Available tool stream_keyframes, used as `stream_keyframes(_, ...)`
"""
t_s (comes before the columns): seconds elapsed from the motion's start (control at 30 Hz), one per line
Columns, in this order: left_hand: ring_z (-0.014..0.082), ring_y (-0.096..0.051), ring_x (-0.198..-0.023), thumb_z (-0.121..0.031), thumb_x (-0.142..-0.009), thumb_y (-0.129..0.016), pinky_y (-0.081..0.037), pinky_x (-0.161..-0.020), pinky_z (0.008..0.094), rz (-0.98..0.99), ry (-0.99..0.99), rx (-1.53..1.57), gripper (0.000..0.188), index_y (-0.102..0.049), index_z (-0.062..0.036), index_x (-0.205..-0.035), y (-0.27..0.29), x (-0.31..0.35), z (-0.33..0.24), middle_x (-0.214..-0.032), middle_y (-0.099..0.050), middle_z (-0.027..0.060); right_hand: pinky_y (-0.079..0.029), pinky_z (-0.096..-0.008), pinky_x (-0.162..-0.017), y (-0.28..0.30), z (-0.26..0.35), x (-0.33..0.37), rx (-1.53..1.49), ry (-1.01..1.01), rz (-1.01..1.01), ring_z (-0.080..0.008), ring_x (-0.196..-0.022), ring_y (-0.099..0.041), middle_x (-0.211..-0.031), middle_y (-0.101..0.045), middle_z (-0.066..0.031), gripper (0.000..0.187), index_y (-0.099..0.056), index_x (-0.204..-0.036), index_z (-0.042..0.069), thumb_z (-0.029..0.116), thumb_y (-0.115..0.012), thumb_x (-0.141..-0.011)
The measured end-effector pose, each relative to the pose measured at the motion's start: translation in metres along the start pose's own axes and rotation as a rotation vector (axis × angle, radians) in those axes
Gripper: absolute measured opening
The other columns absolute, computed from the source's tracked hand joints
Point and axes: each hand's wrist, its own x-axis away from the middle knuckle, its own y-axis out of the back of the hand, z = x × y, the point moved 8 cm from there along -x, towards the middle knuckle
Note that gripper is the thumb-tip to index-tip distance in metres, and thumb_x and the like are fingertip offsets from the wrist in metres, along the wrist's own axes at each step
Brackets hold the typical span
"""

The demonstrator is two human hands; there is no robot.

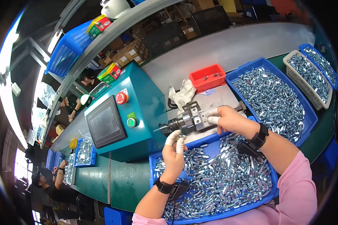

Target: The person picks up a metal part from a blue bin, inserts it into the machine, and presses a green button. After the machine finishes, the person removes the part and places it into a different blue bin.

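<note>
Teal-painted metal forms the machine housing (143, 98) at the left of the green tabletop (125, 183); its screen (106, 122), red stop button (121, 98) and green button (131, 122) share the sloping face, probably so that they can be seen and reached; right of it, over the far left corner of the front blue tray (213, 150), the left hand (173, 159) pinches a small metal piece (181, 135) between thumb and fingertip, a hold that seems meant to keep it steady near the spindle (179, 122); white coverings on the fingers of both hands likely guard the skin; behind, a crumpled white glove (184, 93) lies toward the far left corner of the metal plate (229, 98), with a red bin (201, 87) at its far edge; on the plate, the right hand (233, 122) has its fingertips at the clamp block (203, 120), though whether they grasp anything I cannot tell; past the plate's right edge stand a large blue tray (309, 129) and a beige basket (304, 88), both heaped with similar pieces, the nearer one presumably set within arm's reach.
</note>
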Motion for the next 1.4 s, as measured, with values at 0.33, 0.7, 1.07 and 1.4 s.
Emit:
stream_keyframes(0.33, 0.0081, -0.053, -0.068, -0.008, -0.093, -0.055, -0.045, -0.061, 0.0214, 0.086, -0.053, -0.102, 0.027, -0.052, 0.0012, -0.118, -0.006, 0.0, 0.0, -0.095, -0.061, 0.0061, -0.052, -0.0392, -0.061, 0.003, 0.044, -0.022, 0.868, 0.058, -0.365, -0.0295, -0.066, -0.066, -0.073, -0.065, -0.0184, 0.041, -0.069, -0.075, 0.001, 0.041, -0.062, -0.079)
stream_keyframes(0.7, 0.0125, -0.059, -0.07, -0.012, -0.089, -0.061, -0.049, -0.067, 0.0259, 0.069, -0.137, -0.196, 0.027, -0.057, -0.0007, -0.114, -0.011, 0.006, -0.005, -0.092, -0.066, 0.0091, -0.052, -0.0419, -0.069, 0.124, 0.029, 0.021, 1.051, -0.239, -0.755, -0.0356, -0.078, -0.065, -0.081, -0.066, -0.0206, 0.048, -0.068, -0.077, -0.001, 0.045, -0.057, -0.079)
stream_keyframes(1.07, 0.0187, -0.059, -0.082, -0.012, -0.082, -0.068, -0.047, -0.076, 0.0306, 0.04, -0.326, -0.459, 0.021, -0.063, -0.0038, -0.102, -0.018, 0.008, -0.024, -0.094, -0.066, 0.0081, -0.05, -0.0372, -0.053, 0.072, 0.027, 0.0, 0.144, -0.03, -0.51, -0.0253, -0.048, -0.059, -0.066, -0.063, -0.0133, 0.046, -0.064, -0.074, -0.003, 0.041, -0.059, -0.085)
stream_keyframes(1.4, 0.0227, -0.053, -0.092, -0.017, -0.073, -0.072, -0.031, -0.085, 0.0367, 0.026, -0.611, -0.959, 0.017, -0.069, -0.0137, -0.089, -0.075, -0.054, -0.064, -0.084, -0.063, 0.004, -0.041, -0.0282, -0.041, 0.066, 0.025, 0.009, -0.168, 0.112, -0.426, -0.0133, -0.041, -0.053, -0.057, -0.059, -0.0069, 0.036, -0.063, -0.073, -0.002, 0.03, -0.058, -0.088)
